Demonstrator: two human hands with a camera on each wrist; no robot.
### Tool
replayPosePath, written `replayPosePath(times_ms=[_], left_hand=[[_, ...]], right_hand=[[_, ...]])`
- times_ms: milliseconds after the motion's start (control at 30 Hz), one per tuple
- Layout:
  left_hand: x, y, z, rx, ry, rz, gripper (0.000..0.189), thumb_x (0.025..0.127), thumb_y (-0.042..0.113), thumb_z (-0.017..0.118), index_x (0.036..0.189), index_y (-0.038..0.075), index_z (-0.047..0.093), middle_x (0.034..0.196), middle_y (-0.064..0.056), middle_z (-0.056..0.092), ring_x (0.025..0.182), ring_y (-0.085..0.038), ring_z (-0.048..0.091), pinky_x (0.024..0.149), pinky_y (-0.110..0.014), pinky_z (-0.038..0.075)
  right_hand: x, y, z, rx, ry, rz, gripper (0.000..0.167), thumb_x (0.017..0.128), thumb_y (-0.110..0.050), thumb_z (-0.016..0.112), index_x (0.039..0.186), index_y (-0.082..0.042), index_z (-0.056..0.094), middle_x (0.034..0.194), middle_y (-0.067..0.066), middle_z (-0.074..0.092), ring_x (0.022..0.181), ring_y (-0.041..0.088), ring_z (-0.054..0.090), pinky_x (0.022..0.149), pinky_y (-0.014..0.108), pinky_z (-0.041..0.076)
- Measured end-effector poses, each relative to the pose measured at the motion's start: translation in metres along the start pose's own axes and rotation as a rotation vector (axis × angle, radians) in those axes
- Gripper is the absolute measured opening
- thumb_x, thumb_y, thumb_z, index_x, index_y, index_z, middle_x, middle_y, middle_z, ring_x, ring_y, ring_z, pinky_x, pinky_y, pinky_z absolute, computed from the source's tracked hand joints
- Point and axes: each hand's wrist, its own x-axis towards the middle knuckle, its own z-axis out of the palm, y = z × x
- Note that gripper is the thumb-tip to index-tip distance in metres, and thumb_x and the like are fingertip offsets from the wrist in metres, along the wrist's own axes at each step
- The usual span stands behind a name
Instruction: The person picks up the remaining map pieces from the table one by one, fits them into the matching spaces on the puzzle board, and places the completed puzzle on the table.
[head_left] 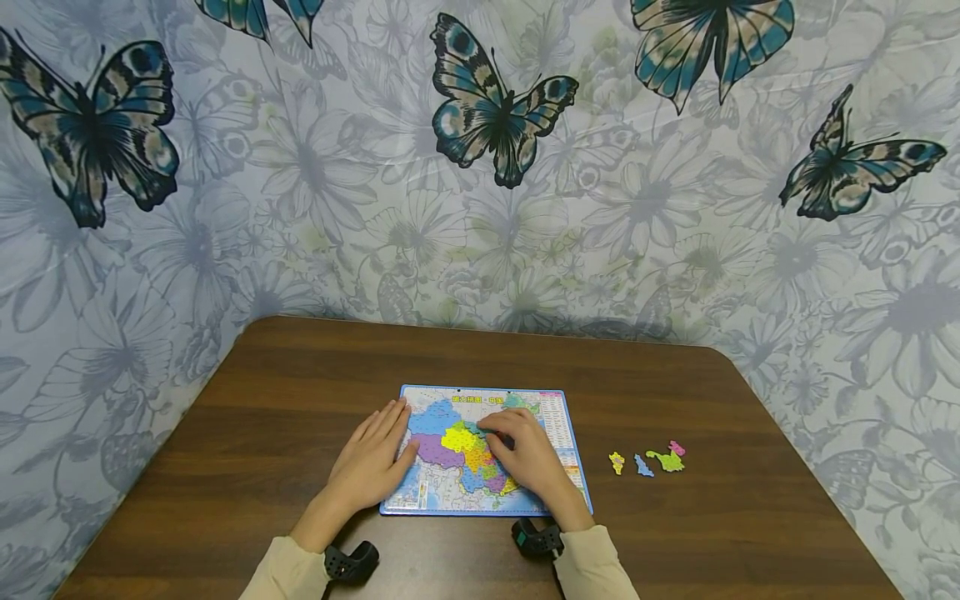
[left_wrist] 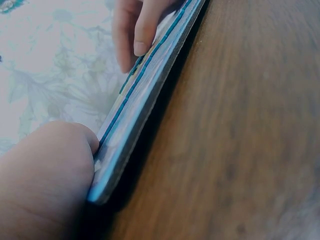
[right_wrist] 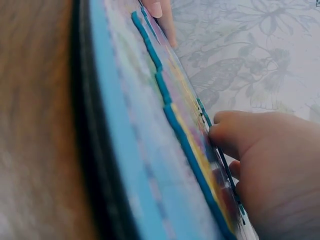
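Observation:
A map puzzle board [head_left: 393, 502] with a blue rim and colourful raised pieces lies on the table. My left hand [head_left: 375, 458] rests on the board's left edge, its fingers stretched toward the far corner and the thumb over the map's left side. Over the right part of the map, my right hand [head_left: 528, 450] bends its fingers down to the pieces. The right thumb [right_wrist: 220, 132] meets the puzzle surface in the right wrist view. I cannot tell whether a piece is between those fingertips, as the hand covers the spot.
Right of the board lie loose puzzle pieces: a yellow piece [head_left: 617, 463], a blue piece [head_left: 643, 467], a green piece [head_left: 667, 461] and a pink piece [head_left: 677, 448]. The brown wooden table [head_left: 300, 367] ends at a butterfly-patterned backdrop [head_left: 337, 208]. Black wrist cameras sit on both wrists.

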Motion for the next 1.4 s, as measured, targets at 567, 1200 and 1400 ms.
replayPosePath(times_ms=[567,1200,1400], left_hand=[[-0.0008,-0.0032,0.0013,0.002,-0.01,0.0,0.068,0.106,0.042,0.051,0.157,-0.002,0.038,0.167,-0.017,0.031,0.155,-0.035,0.029,0.126,-0.053,0.022],[-0.001,-0.0042,0.0029,0.018,0.03,0.021,0.066,0.106,0.04,0.052,0.155,-0.003,0.041,0.165,-0.018,0.035,0.154,-0.036,0.032,0.125,-0.055,0.025],[0.0006,-0.0032,0.0024,0.017,-0.004,0.008,0.069,0.106,0.043,0.05,0.156,-0.003,0.038,0.166,-0.017,0.033,0.155,-0.035,0.03,0.126,-0.053,0.023]], right_hand=[[0.0004,-0.0018,0.0039,-0.061,0.008,-0.036,0.023,0.098,-0.008,0.069,0.119,-0.012,0.079,0.125,0.007,0.073,0.122,0.032,0.06,0.104,0.052,0.052],[-0.0018,-0.0052,0.0043,-0.169,-0.077,-0.004,0.035,0.102,-0.01,0.059,0.131,-0.021,0.073,0.14,0.003,0.063,0.133,0.031,0.051,0.103,0.049,0.052],[-0.0012,-0.0084,0.0037,-0.202,-0.06,0.014,0.035,0.101,-0.008,0.059,0.128,-0.022,0.075,0.136,0.002,0.065,0.13,0.03,0.053,0.1,0.048,0.054]])
